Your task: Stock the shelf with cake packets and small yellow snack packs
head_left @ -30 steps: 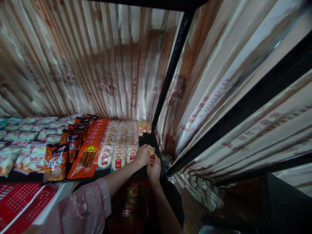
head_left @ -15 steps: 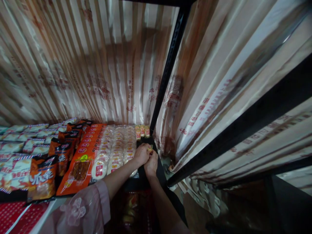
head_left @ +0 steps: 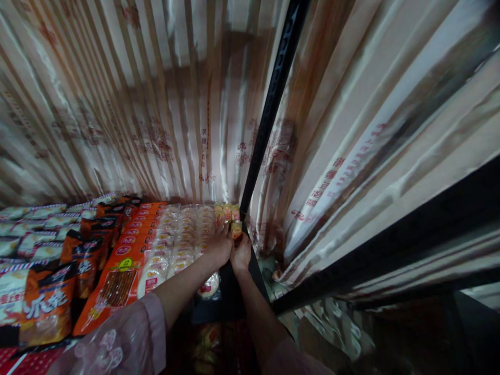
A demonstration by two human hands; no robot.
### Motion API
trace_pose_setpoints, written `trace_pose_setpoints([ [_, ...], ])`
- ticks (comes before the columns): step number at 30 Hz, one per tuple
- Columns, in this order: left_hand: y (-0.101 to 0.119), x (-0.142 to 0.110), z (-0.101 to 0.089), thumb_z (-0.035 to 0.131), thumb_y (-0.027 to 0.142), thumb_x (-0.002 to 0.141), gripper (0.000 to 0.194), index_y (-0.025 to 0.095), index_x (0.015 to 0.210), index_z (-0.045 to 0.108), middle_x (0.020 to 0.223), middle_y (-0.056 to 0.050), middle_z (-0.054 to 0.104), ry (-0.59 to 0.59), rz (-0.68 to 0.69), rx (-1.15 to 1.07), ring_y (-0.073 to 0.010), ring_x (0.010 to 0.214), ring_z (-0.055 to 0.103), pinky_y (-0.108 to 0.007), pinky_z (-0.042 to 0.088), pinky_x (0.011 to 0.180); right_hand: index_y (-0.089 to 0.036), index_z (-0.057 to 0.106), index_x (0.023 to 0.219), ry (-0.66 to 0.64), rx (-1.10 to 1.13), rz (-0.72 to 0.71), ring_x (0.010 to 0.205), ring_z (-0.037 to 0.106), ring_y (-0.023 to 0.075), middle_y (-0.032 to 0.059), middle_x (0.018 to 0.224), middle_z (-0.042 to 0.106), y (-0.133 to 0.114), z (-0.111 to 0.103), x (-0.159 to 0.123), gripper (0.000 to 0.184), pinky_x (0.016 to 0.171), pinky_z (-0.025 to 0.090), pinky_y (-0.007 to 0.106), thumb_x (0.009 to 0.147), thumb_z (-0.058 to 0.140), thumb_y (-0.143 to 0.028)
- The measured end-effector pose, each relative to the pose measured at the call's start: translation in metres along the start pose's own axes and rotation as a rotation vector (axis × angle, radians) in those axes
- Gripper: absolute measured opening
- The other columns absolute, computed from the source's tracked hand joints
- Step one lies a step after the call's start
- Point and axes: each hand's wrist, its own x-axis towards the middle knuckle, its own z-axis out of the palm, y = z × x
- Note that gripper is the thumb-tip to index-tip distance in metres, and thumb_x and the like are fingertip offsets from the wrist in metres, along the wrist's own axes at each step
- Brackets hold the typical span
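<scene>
A small yellow-and-red snack packet (head_left: 236, 229) is pinched between my two hands at the back right corner of the black shelf (head_left: 230, 291). My left hand (head_left: 219, 246) reaches over the edge of the round white wrapped snacks (head_left: 156, 260), its fingers at the packet's left side. From the front and right, my right hand (head_left: 241, 254) closes on the same packet, though its fingertips are partly hidden. Right behind stand several matching yellow packets (head_left: 227, 212), close to the curtain.
Left of the round snacks lie orange bags of stick snacks (head_left: 117, 276), orange-black bags (head_left: 50, 302) and white packets (head_left: 39, 239). A black upright post (head_left: 269, 114) rises at the corner. Pleated curtains (head_left: 175, 104) hang behind and to the right. A black bar (head_left: 371, 239) slants across the right.
Both hands have moved slightly farther back with the yellow packet, which now sits just in front of the matching ones. My view has tilted and shifted a little.
</scene>
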Motion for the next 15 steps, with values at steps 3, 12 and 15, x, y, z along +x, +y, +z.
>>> trace_pose_setpoints([
  [3,-0.011,0.003,0.005,0.035,0.004,0.081,0.035,0.012,0.103,0.061,0.134,-0.017,0.050,-0.027,-0.030,0.035,-0.0287,0.138,0.025,-0.052,0.007,0.113,-0.010,0.054,0.110,-0.013,-0.024,0.020,0.082,0.058,0.0238,0.0143,0.095,0.059,0.000,0.005,0.009,0.040,0.073,0.046,0.034,0.082,0.045,-0.038],
  [12,-0.029,0.015,0.018,0.035,0.008,0.082,0.037,0.010,0.110,0.059,0.132,-0.017,0.051,-0.062,-0.014,0.039,-0.0279,0.138,0.024,-0.052,0.005,0.113,-0.011,0.044,0.123,0.016,0.035,0.005,0.085,0.058,0.0223,0.0133,0.103,0.058,0.000,0.022,0.028,0.048,0.078,0.045,0.034,0.080,0.047,-0.033],
  [15,-0.031,0.018,0.021,0.036,0.008,0.081,0.039,0.008,0.113,0.058,0.133,-0.019,0.050,-0.084,-0.036,0.062,-0.0296,0.138,0.024,-0.052,0.006,0.113,-0.012,0.043,0.123,-0.006,0.042,0.024,0.085,0.058,0.0219,0.0136,0.105,0.058,-0.002,0.027,0.033,0.048,0.076,0.045,0.033,0.079,0.049,-0.031],
])
